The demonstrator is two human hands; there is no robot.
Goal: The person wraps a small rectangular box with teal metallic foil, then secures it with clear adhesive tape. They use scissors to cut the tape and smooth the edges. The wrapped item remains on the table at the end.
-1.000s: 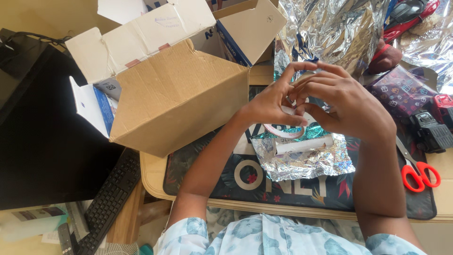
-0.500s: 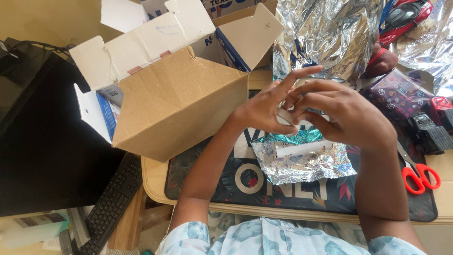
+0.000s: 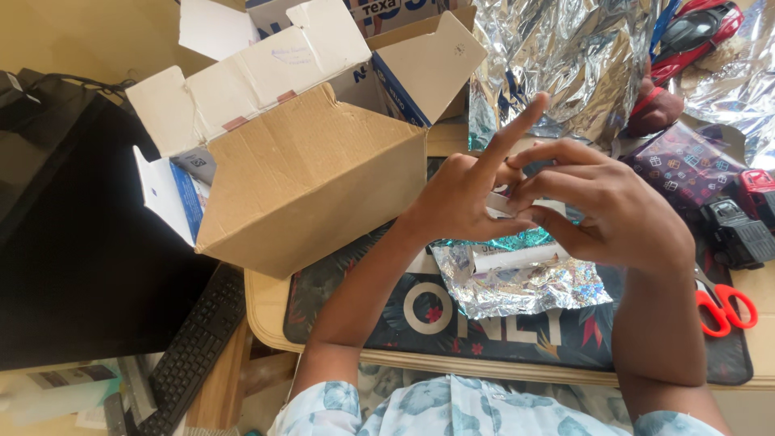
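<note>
Tape roll (image 3: 502, 206), pale ring, between left hand (image 3: 464, 198) and right hand (image 3: 601, 206).

Just left of the hands stands an open brown cardboard box (image 3: 311, 182), its white-lined flaps (image 3: 250, 69) up, with a blue and white carton (image 3: 165, 190) at its left side. Right under the hands lies a small white box (image 3: 517, 257) half wrapped in crinkled silver foil (image 3: 525, 287). To their right sits a parcel in dark gift-patterned paper (image 3: 686, 165), and far left a flat black screen (image 3: 73, 242), dark.

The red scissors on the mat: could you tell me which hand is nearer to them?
Right. The right hand is just up and left of the scissors; the left hand lies farther left, beyond it.
</note>
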